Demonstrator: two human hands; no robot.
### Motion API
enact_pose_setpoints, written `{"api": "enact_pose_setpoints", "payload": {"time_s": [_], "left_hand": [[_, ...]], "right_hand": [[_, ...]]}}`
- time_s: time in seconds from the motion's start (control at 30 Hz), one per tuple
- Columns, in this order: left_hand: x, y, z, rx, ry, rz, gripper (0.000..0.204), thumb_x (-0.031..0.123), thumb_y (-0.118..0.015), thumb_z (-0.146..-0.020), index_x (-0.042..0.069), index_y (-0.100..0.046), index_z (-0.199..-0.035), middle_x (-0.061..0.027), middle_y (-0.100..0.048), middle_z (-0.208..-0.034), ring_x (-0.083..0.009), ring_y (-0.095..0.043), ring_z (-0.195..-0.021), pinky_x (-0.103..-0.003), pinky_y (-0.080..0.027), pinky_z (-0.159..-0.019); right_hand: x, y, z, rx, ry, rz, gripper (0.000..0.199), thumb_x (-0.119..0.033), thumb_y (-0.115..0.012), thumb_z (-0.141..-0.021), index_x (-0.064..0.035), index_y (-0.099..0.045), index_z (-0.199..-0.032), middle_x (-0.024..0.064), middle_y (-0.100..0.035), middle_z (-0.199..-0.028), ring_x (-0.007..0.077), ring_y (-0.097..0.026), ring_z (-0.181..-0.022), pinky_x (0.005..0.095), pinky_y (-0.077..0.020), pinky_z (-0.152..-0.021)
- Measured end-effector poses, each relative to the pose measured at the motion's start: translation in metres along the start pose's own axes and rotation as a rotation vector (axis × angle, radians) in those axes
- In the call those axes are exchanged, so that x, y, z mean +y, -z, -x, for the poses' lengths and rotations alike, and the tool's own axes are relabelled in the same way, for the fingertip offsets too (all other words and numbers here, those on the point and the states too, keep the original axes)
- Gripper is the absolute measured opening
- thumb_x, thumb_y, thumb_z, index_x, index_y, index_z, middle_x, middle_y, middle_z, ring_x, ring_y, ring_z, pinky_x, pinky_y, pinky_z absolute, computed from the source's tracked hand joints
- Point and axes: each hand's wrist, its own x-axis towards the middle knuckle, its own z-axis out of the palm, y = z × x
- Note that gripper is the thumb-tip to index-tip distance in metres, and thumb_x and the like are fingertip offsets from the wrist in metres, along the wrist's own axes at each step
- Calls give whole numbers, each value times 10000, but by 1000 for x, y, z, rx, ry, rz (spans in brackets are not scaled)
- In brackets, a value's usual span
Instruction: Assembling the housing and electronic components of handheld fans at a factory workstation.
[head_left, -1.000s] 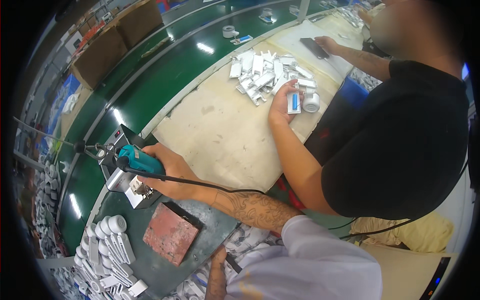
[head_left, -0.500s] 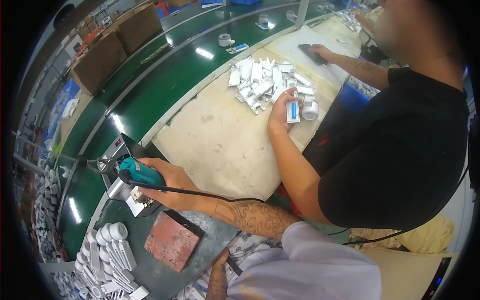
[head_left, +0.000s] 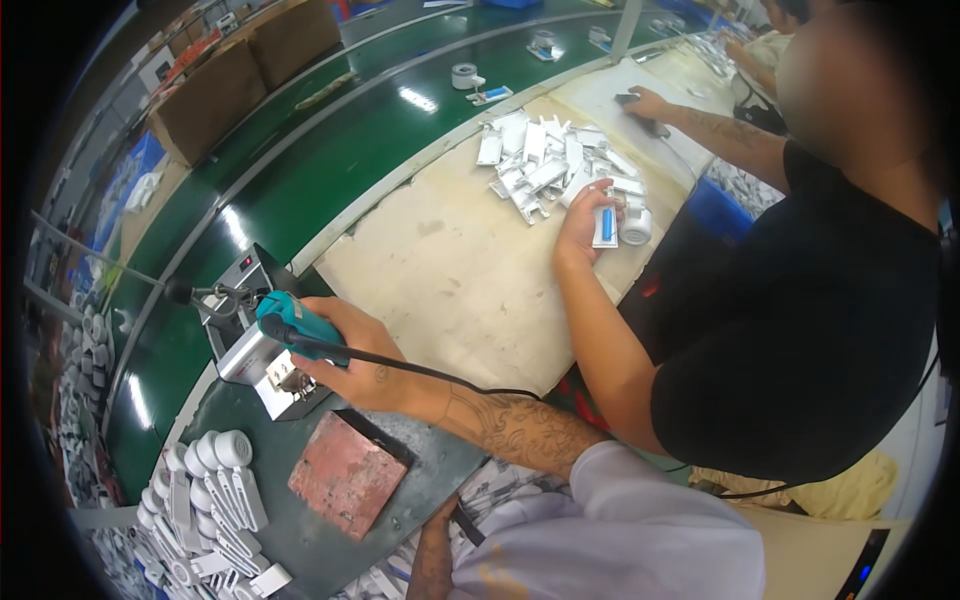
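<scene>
My right hand [head_left: 352, 350] is wrapped round a teal corded tool [head_left: 308, 328] that looks like an electric screwdriver. Its black cord runs back along my forearm. A metal hook [head_left: 228, 297] hangs at the tool's far end, and the tip is hidden. Just under the tool stands a grey metal box [head_left: 240, 357] with a small red display, probably a screw feeder. My left hand [head_left: 440, 522] is low at the near edge of the bench by my lap; its fingers are hidden. Between my hands lies a worn reddish block [head_left: 345, 475] on the dark mat.
White plastic parts with round heads [head_left: 215, 480] are piled at lower left. Beyond, a green conveyor [head_left: 380, 130] carries parts. On the right, a person in black holds a white piece with a blue cylinder [head_left: 607, 224] beside a heap of white parts [head_left: 550, 165].
The view has shifted slightly. My right hand keeps its grip on the tool over the box. The other person's far hand now covers more of the dark flat object.
</scene>
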Motion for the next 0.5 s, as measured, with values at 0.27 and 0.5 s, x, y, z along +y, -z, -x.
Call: {"api": "enact_pose_setpoints", "payload": {"time_s": [0.27, 0.5], "left_hand": [[14, 12, -3, 63, -13, 76, 304, 211, -555, -941, 41, -731, -1122, -227, -731, -1120, -418, -688, -1025, -498, -522, -942], [36, 10, -23, 124, -67, 168, 304, 212, -552, -943, 46, -730, -1125, -219, -733, -1121, -416, -685, -1031, -498, -518, -948]], "right_hand": [[2, -3, 2, -6, 35, 31, 475, -203, -763, -948, -18, -569, -1341, 107, -675, -1113, 183, -643, -970, 321, -525, -873], [-1, -4, 1, 11, 25, 29, 458, -206, -751, -947, -6, -573, -1318, 137, -673, -1109, 229, -671, -985, 353, -538, -868]]}}
